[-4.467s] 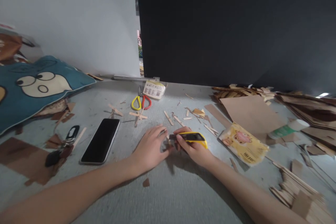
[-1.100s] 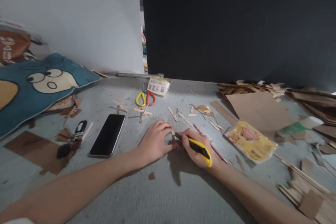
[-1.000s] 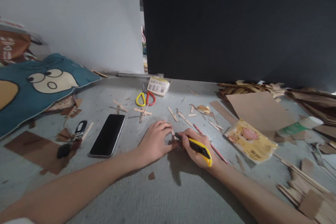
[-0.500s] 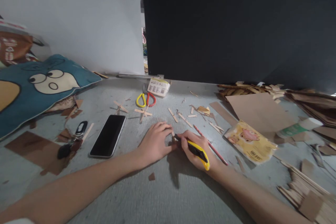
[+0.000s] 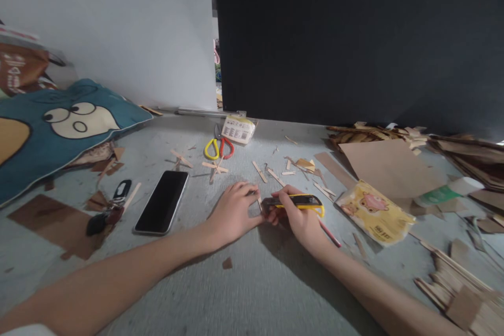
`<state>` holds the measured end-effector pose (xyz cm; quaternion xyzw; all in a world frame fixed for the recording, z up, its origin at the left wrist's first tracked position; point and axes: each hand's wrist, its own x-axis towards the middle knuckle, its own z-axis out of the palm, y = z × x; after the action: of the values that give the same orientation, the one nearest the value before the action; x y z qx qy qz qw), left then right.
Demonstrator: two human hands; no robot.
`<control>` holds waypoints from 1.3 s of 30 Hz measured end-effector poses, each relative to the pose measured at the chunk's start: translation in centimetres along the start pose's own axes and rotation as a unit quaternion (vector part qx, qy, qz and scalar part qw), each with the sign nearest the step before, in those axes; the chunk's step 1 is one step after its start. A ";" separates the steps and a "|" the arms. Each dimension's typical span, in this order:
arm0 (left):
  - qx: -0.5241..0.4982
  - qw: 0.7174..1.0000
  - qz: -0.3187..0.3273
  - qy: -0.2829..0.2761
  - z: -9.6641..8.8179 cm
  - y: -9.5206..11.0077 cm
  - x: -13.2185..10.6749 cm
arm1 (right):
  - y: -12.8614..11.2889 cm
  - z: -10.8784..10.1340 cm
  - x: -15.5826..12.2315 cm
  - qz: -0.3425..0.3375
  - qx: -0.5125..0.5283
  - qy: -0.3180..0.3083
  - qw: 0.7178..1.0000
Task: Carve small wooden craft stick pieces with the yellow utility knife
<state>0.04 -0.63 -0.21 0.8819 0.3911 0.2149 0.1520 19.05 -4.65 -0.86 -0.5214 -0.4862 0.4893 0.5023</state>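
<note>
On the brown bag (image 5: 24, 63) stands a white triangular sign, similar to the recycling one. The white packet (image 5: 238, 130) carries a barcode. The print on the yellow packet (image 5: 376, 213) (dark and small) cannot be read.

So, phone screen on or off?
Looks off: the phone lies face up, its screen plain black, with nothing lit or displayed on it.

**Craft wkshop, tabletop setup**

Grey, scuffed worktable (image 5: 252, 294). Clock dirs from wearer: yellow-and-black plastic-handled utility knife (image 5: 303, 200) at 1 o'clock; yellow-and-red-handled metal scissors (image 5: 222, 140) btw 11 & 12; loose flat pale-wood sticks (image 5: 259, 172) at 12; flat brown cardboard sheet (image 5: 389, 165) btw 1 & 2.
</note>
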 end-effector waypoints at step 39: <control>-0.006 1.000 -0.009 0.006 0.3 -0.1 0.0 | 0.2 -0.4 -1.1 -0.237 -0.226 -0.015 0.945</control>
<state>0.11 -0.59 -0.55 0.8761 0.3991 0.2207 0.1567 19.39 -5.73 -0.99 -0.4833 -0.7009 0.2411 0.4659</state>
